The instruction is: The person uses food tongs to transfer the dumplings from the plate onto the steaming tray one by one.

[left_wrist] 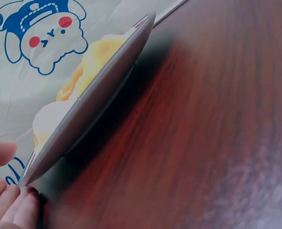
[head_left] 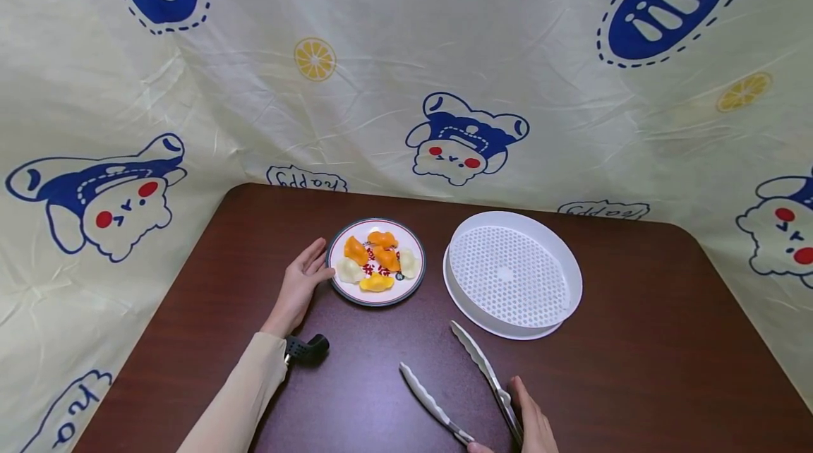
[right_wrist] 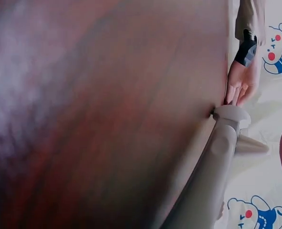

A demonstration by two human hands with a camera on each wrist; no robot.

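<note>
left hand [head_left: 300, 282]: fingers flat, touching the rim of the dumpling plate [head_left: 413, 282], mid-table
right hand [head_left: 532, 425]: gripping the tongs [head_left: 466, 382], probably by the hinge end; arms spread
steamer tray [head_left: 571, 276]: beside the plate

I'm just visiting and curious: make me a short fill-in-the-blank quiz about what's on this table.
1. The left hand touches the rim of the ____.
2. The right hand holds a pair of ____.
3. The white perforated tray has ____ pieces of food in it.
4. The tray stands to the ____ of the tongs' tips, as the head view shows it.

Missing words: plate; tongs; no; right
</note>
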